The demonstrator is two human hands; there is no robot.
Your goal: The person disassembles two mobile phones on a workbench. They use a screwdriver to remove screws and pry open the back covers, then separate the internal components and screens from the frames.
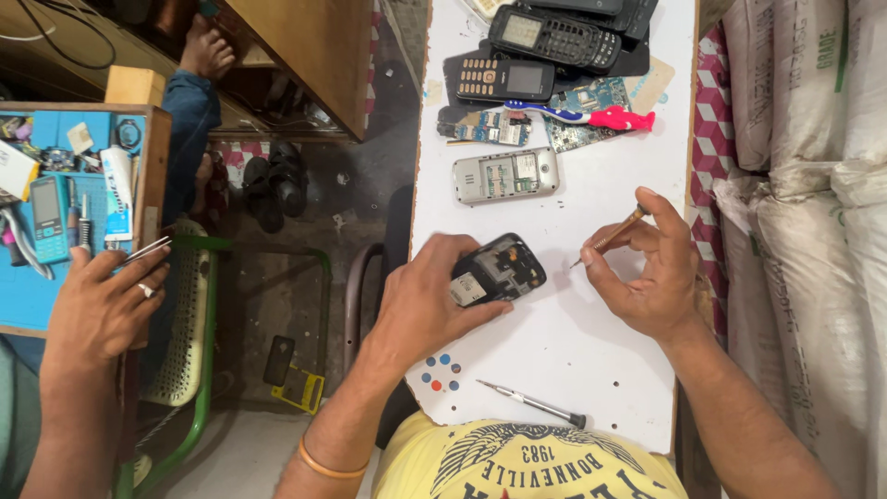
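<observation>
Left hand [427, 300] is clamped round a black phone body [499, 271] w/ its back cover off, fingers over the near end, pressing it flat on the white table [573, 351] approx. mid-surface. Right hand [647, 273] is closed in a pinch on a small brown-handled screwdriver [610, 236], tip aimed down-left toward the phone, tip just short of the casing and not touching it. Inside the open phone a pale card or label shows near the left thumb; can't tell exactly what it is at this res. Further up the table lies a silver phone [505, 175], also opened, well apart from the hands. Beyond it: bare circuit boards [582, 115], a toothbrush [582, 115] w/ a pink handle end, and a stack of dark keypad phones [554, 42]. Near the table's front edge, close to the person's yellow shirt [531, 462], sits a second screwdriver [531, 404], slim, metal, w/ dark tip end, lying loose. On the far left another person's hand [106, 300] holds tweezers [143, 250] beside a blue tray [55, 185] of tools and a teal phone [48, 217]. White sacks [804, 185] are piled on the right side.
</observation>
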